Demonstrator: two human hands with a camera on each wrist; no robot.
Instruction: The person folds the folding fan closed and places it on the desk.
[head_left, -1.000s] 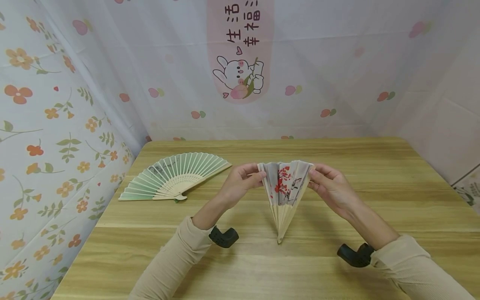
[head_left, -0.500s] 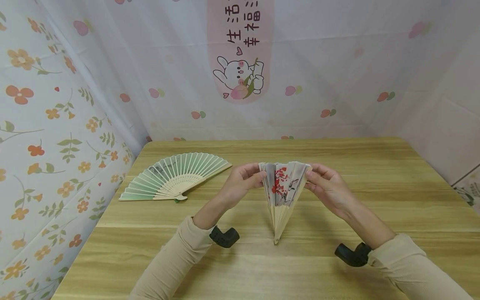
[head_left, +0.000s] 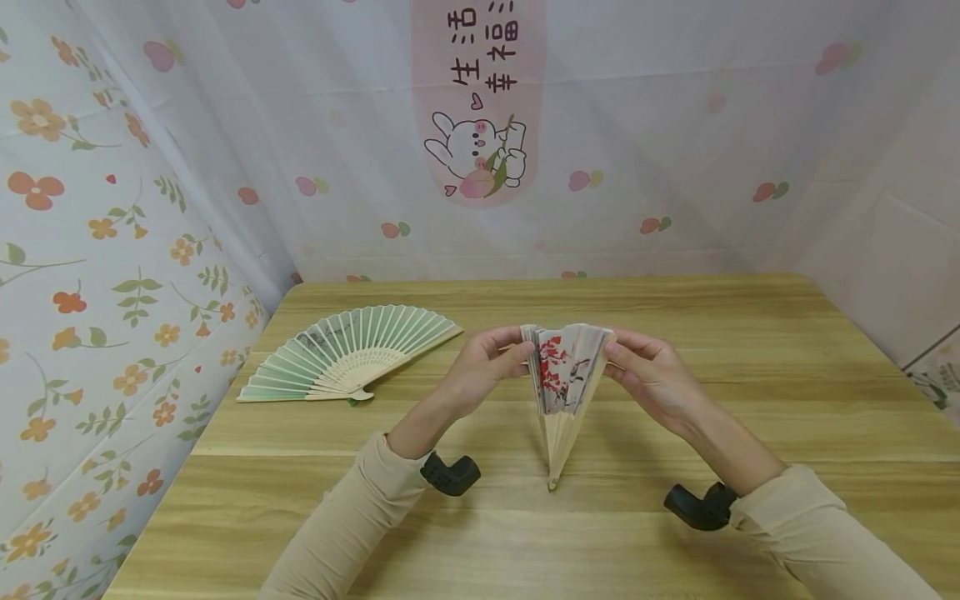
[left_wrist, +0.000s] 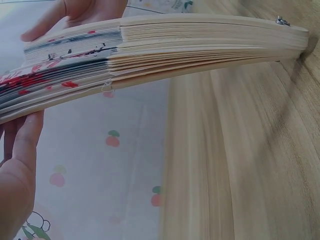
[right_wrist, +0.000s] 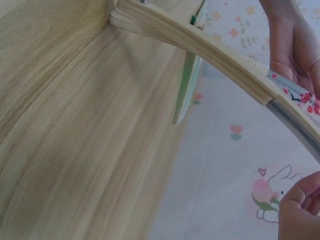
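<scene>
In the head view, my left hand (head_left: pixel 480 372) pinches the left edge of a partly folded folding fan (head_left: pixel 572 375), thumb in front. My right hand (head_left: pixel 654 377) pinches its right edge in the same way. Red blossoms and dark branches are printed on the fan's pale grey leaf. The fan stands tilted, its pivot end pointing down toward me at the wooden table (head_left: pixel 600 550). From the left wrist view, the pale ribs (left_wrist: pixel 190 37) lie closely stacked, with a metal rivet (left_wrist: pixel 281 21) at the narrow end.
A green folding fan (head_left: pixel 367 342) lies spread out on the table's left side, beyond my left forearm. Behind the table hangs a white printed curtain (head_left: pixel 645 142). A flower-patterned curtain (head_left: pixel 112 333) borders the left side. Both wrists carry black camera mounts (head_left: pixel 452 475).
My right hand has moved left, bringing the fan's right edge toward the left one, so the fan is narrower. The left hand has barely moved. The green fan stays put.
</scene>
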